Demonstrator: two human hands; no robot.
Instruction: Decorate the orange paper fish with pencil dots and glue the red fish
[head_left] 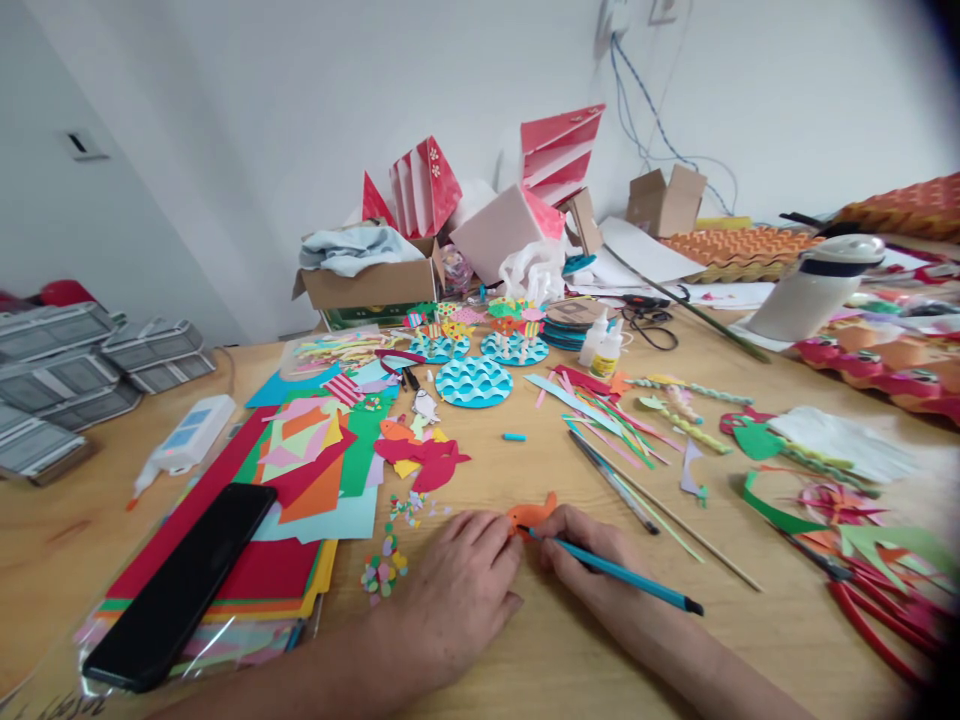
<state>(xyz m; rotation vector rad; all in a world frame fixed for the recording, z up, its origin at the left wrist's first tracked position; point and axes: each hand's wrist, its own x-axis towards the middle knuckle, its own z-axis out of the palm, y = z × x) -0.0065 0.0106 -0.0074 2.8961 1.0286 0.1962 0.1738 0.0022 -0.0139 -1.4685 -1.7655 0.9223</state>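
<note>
Orange paper, cut as a small fish, lies flat on the wooden worktop between the two hands. The left hand rests palm down, its fingers side by side with the tips at the left end of the fish and the thumb set apart; that grip pinches nothing. The right hand has its grip closed around a blue pen near the point, which is down at the fish, while the dark end slants away to the right. Beyond the fish lies a short blue cap (much the same blue as the pen).

Farther back are a round blue base with wavy strips and two similar bases carrying little coloured fish, with small white bottles to their right. Red paper scraps and a scatter of tiny paper dots lie beyond and beside the left hand. Farther left, a black phone sits slantwise on a pile of coloured sheets. To the right of the fish, a thin wooden stick runs diagonally past paper strips, and red-handled scissors lie at the far right, partly among green and pink offcuts.
</note>
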